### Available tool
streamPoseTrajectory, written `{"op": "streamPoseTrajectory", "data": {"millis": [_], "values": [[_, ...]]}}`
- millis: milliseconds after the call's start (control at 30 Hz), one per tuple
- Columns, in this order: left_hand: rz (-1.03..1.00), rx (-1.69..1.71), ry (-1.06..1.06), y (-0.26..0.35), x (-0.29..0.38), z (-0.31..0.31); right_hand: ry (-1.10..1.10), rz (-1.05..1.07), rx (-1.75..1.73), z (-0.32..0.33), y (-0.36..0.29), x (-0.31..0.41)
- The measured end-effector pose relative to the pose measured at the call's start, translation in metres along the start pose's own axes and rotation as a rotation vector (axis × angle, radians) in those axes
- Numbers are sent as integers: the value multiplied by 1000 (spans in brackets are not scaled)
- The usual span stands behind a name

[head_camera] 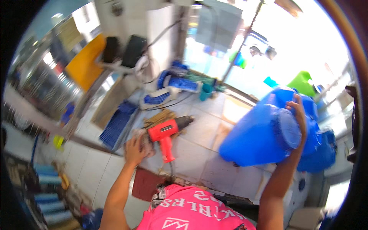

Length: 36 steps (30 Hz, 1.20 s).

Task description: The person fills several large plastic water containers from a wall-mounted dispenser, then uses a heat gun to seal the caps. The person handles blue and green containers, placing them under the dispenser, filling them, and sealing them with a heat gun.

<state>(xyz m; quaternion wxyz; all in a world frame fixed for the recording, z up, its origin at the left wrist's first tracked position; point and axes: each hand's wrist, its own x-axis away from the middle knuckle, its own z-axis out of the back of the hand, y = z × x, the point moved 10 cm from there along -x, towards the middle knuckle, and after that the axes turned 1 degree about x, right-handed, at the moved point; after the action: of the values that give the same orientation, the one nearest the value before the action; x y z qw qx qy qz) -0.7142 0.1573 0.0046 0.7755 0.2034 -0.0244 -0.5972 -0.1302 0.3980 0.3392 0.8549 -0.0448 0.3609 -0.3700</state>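
Observation:
My left hand (134, 151) rests on a crumpled pale cloth (148, 146) on the white tiled counter (191, 158). Just right of it lies a red heat gun (163, 130) with a black nozzle, partly on some brown material (161, 116). My right hand (297, 107) is at the upper side of a large blue plastic jug (253, 135) with a round blue cap, its fingers curled at the handle area. The jug leans on its side at the counter's right part.
Blue trays with mesh-like surfaces (118, 126) and a teal cup (205, 92) stand towards the back. More blue containers (319, 155) are at the right. A yellow panel (86, 63) rises at the left. A bright window (212, 57) borders the counter's far edge.

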Motion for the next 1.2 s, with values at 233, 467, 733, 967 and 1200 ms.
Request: {"op": "streamPoseTrajectory", "data": {"millis": [233,467,733,967,1200], "values": [[113,58,147,-56,-13,-33,190,-665,-254,-11,-45,2],[121,68,44,-20,-4,-2,224,-708,528,66,13,-44],[95,265,590,-20,-35,107,-134,-578,387,46,107,-48],[-231,449,565,10,-119,145,-45,-603,-390,18,89,-39],[-118,425,-30,61,-246,8,-55,-708,-206,35,82,-34]]}}
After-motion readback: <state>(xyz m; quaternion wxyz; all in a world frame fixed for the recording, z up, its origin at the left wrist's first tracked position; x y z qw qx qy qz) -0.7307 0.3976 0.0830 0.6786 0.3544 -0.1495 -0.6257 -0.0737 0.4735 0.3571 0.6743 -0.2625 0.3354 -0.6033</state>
